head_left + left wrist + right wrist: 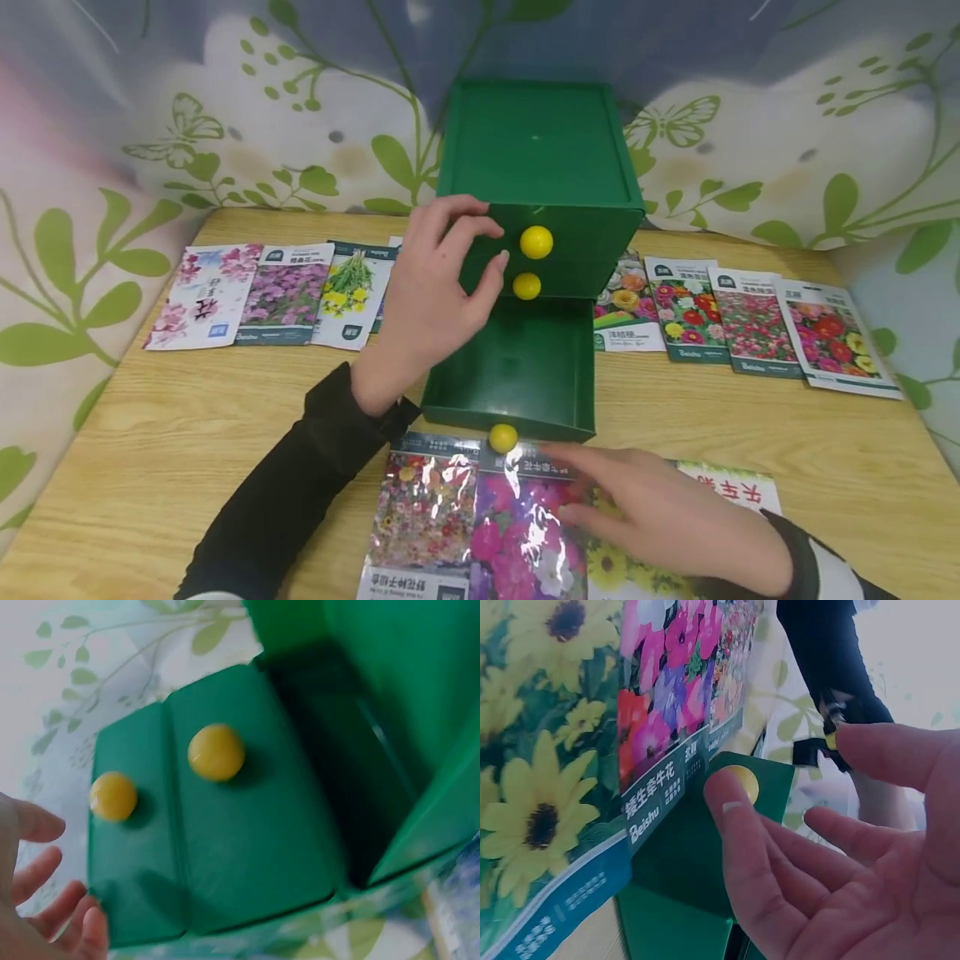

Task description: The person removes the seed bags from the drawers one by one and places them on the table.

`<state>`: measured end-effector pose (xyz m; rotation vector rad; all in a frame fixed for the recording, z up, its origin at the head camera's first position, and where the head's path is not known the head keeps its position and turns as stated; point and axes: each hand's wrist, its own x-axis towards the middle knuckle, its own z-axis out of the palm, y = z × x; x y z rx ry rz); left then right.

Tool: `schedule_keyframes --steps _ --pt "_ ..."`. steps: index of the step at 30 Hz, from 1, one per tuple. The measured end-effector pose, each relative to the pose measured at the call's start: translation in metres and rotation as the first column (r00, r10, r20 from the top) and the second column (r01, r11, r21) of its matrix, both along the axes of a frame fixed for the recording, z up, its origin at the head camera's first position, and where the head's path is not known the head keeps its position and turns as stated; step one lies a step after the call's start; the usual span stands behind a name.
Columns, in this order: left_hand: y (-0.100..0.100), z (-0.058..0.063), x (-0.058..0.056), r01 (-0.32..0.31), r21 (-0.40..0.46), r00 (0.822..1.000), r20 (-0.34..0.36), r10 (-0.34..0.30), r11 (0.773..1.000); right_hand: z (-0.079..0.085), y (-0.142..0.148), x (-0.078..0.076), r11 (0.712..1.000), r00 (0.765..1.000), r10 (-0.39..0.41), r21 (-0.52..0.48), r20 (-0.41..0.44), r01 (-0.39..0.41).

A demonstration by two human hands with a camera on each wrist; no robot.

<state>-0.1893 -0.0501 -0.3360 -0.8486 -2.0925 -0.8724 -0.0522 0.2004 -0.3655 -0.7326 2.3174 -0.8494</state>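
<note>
A green drawer cabinet stands at the back with round yellow knobs on its fronts. Its bottom drawer is pulled out, and the inside looks bare. My left hand hovers left of the top knob and the middle knob, thumb and fingers apart with nothing between them. In the left wrist view, a gap shows between the fingertips and the knobs. My right hand is over the seed packets in front, fingers loosely extended and holding nothing. Its fingertips are just right of the bottom drawer's knob.
Flower seed packets lie in front of the drawer, among them a mixed-flower packet and a pink-flower packet. More packets are spread left and right of the cabinet. A leaf-patterned curtain hangs behind the wooden table.
</note>
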Motion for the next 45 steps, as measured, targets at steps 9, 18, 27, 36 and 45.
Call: schedule_keyframes --steps 9,18,27,36,45 --pt "-0.017 0.014 -0.021 -0.008 -0.079 0.998 -0.068 0.003 0.997 -0.001 -0.027 -0.013 0.996 0.995 0.077 0.057 -0.059 -0.073" --pt "-0.028 0.007 -0.042 0.061 -0.122 0.997 0.047 -0.056 0.991 -0.009 -0.050 -0.021 0.988 0.981 0.148 0.071 -0.125 -0.140" --pt "-0.041 -0.006 -0.050 0.063 -0.060 0.998 0.010 -0.062 0.996 -0.015 -0.071 -0.027 0.984 0.963 0.172 0.084 -0.207 -0.158" --pt "-0.036 -0.015 -0.056 0.061 -0.028 0.995 -0.077 -0.063 0.998 -0.022 -0.068 -0.029 0.984 0.935 0.165 0.120 -0.313 -0.133" --pt "-0.024 -0.014 -0.058 0.104 -0.003 0.994 -0.045 -0.104 0.995 -0.022 -0.058 -0.033 0.992 0.864 0.121 0.097 -0.489 -0.084"
